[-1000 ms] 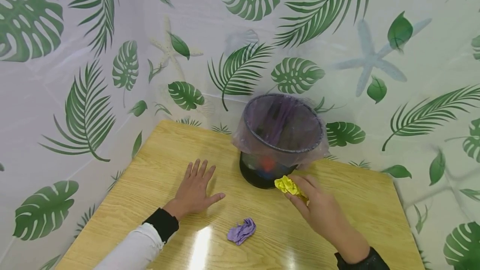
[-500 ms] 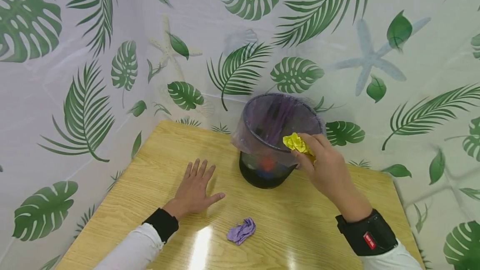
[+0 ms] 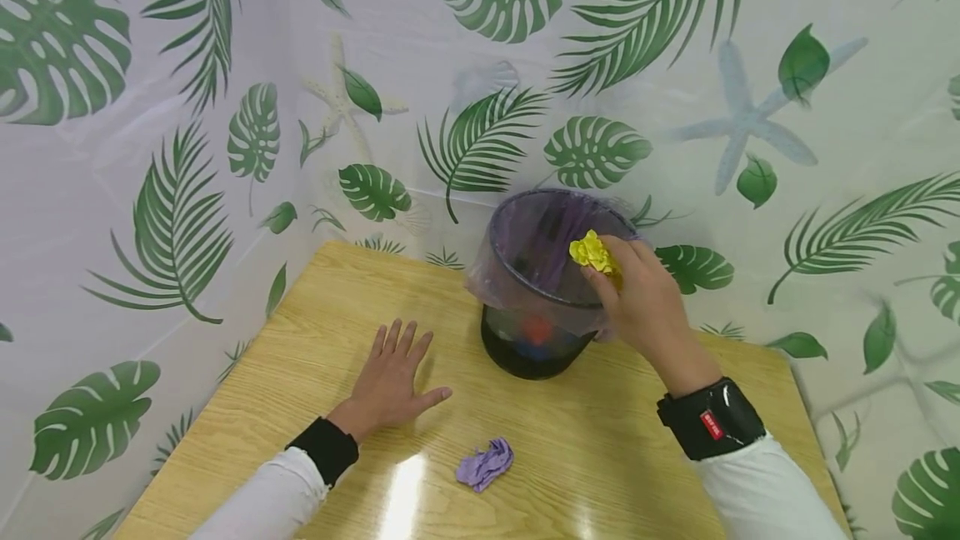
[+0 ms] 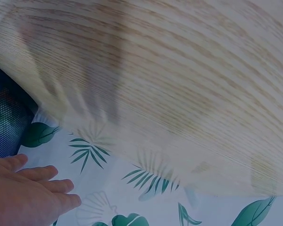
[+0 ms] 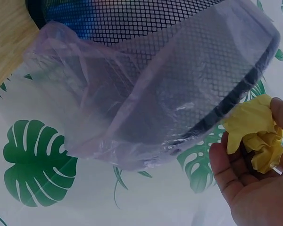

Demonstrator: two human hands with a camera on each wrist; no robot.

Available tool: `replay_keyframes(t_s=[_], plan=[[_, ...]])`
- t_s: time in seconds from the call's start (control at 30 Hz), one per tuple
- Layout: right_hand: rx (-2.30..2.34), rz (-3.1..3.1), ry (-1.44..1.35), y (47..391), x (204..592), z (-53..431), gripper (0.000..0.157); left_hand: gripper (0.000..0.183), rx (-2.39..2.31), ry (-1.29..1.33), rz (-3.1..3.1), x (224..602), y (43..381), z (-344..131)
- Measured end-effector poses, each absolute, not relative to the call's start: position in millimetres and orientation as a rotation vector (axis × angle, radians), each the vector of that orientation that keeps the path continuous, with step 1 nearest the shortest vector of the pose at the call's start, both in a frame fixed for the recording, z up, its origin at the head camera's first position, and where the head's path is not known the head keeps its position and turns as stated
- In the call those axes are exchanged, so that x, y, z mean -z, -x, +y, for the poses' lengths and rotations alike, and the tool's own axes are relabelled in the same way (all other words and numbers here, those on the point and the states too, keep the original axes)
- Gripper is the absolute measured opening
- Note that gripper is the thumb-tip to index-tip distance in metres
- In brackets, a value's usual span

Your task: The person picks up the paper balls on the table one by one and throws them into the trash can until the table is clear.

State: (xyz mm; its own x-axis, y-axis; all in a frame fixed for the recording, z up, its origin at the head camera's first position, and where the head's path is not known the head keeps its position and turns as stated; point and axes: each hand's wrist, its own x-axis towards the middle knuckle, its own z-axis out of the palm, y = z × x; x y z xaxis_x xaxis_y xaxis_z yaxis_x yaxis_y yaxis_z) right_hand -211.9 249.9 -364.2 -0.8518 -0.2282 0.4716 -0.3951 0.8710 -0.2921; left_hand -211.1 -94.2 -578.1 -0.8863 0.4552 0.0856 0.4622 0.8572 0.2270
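My right hand (image 3: 648,298) pinches a crumpled ball of yellow paper (image 3: 591,252) above the right side of the rim of a black mesh bin (image 3: 525,348). The same yellow paper (image 5: 257,132) shows between thumb and fingers in the right wrist view, beside the bin's rim. A thin purple plastic bag (image 5: 132,103) lines the bin and hangs over its edge. My left hand (image 3: 390,377) rests on the table with fingers straight and spread, holding nothing. Between the hands, closer to me, lies a crumpled purple paper (image 3: 485,465).
The bin stands at the back of a wooden table (image 3: 315,323). A white covering (image 3: 465,65) with printed green leaves rises behind and to the left of the table. Something red (image 3: 536,329) and blue shows dimly through the bin's mesh.
My right hand has risen from in front of the bin to above its rim, carrying the yellow paper. The left hand and the purple paper stay where they were.
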Motion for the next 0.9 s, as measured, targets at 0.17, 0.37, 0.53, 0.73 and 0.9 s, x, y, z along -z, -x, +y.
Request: replay_keyframes(t_s=[0.17,0.37,0.53,0.73,0.9], plan=[[-0.547,-2.721,-0.384,220.9,366.3,247.5,0.051,0.099,0.381,0.744,-2.973,579.3,210.6,-94.3],[-0.522,-2.784,-0.347,228.2,371.4,247.6,0.053,0.099,0.376,0.749,-2.965,578.3,210.0,-93.9],[-0.530,-2.808,-0.342,231.9,374.3,247.3,0.060,0.099,0.349,0.742,-2.968,576.9,210.2,-94.0],[-0.546,-2.789,-0.340,230.3,375.9,244.7,0.069,0.099,0.336,0.741,-2.964,576.6,209.7,-93.9],[-0.561,-2.718,-0.372,226.5,378.3,245.4,0.066,0.099,0.335,0.745,-2.953,576.8,209.7,-94.3]])
